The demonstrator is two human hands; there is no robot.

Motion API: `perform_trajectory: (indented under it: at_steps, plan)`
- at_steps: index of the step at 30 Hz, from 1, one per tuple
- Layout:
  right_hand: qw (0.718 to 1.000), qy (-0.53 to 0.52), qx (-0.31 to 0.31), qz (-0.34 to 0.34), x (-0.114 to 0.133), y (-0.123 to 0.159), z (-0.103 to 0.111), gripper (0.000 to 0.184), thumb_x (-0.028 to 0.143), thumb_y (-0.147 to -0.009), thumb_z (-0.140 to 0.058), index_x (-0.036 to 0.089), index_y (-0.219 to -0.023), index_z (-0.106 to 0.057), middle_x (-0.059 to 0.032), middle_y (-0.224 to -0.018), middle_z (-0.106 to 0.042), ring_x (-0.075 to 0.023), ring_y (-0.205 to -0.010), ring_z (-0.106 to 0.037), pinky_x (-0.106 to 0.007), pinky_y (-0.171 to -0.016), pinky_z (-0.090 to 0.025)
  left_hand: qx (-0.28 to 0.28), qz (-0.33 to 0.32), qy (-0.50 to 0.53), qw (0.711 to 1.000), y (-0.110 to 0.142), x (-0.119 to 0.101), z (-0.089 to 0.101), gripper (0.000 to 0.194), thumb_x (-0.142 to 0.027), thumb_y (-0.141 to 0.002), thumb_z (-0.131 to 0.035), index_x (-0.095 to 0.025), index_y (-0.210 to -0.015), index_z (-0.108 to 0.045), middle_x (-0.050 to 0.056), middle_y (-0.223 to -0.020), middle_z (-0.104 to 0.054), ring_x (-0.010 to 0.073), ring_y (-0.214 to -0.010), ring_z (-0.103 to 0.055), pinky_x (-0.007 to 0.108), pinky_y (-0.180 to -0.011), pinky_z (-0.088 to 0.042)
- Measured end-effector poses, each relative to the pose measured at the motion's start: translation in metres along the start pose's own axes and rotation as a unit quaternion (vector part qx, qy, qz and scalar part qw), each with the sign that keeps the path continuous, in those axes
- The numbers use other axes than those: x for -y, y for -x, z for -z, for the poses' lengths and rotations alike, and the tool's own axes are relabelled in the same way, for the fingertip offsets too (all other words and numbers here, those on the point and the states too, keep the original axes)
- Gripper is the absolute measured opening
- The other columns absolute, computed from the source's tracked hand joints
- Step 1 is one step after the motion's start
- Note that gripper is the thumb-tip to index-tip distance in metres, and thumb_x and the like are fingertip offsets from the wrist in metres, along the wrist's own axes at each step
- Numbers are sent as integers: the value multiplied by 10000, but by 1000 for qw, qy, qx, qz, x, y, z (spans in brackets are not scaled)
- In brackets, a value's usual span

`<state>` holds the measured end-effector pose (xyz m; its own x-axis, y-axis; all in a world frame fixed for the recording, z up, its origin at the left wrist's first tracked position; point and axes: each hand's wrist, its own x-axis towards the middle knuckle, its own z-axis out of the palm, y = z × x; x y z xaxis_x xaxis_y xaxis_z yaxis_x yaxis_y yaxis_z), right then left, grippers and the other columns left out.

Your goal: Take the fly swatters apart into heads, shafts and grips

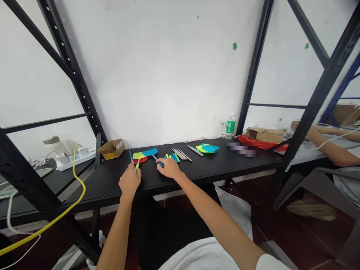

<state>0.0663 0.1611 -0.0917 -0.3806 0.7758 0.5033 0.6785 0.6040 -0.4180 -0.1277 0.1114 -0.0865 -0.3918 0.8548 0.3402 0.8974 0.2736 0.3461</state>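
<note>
My left hand (129, 182) is closed around the handles of fly swatters at the left of the table. One has a yellow-green head (137, 155); a thin blue one (130, 155) stands up edge-on beside it. A red swatter head (143, 160) lies partly hidden underneath. My right hand (169, 168) is closed on the handle of a blue fly swatter (150, 152), whose head points left and overlaps the yellow-green one. Just beyond my right hand lie several blue, yellow and green handles (174, 157) and several metal rods (182, 155).
More rods (195, 150) and a stack of blue and green swatter heads (208, 148) lie right of centre. A small open cardboard box (111, 149) stands at left, a water bottle (230, 127) at back right. Black shelf posts (254, 71) flank the table. Another person's arm (326, 146) shows at right.
</note>
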Motion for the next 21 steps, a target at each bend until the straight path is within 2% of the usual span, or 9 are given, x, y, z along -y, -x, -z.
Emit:
perform_trajectory:
  at_steps: [5, 17, 21]
  plan:
    - [1000, -1, -1, 1, 1, 1, 1, 309, 334, -961, -521, 264, -1184, -724, 6, -697, -681, -176, -666, -592, -263, -646, -391, 6, -4, 9, 1000, -1, 2, 0, 418, -338, -995, -377, -189, -1327, -581, 183, -1243, -684, 360, -1103, -671, 438, -873, -513]
    - [1000, 2, 2, 0, 1, 1, 0, 314, 339, -972, -514, 270, -1195, -724, -7, -742, -711, -190, -722, -628, -265, -680, -416, 15, -8, 21, 1000, 0, 2, 0, 432, -359, -973, -389, -224, -1320, -608, 158, -1255, -659, 370, -1106, -657, 452, -878, -511]
    - [1000, 2, -8, -5, -1, 0, -2, 333, 311, -984, -497, 261, -1247, -694, -26, -835, -749, -203, -777, -659, -271, -704, -433, 20, -3, 20, 1000, -1, 2, 0, 439, -418, -948, -434, -261, -1311, -625, 146, -1282, -643, 382, -1115, -651, 455, -865, -517]
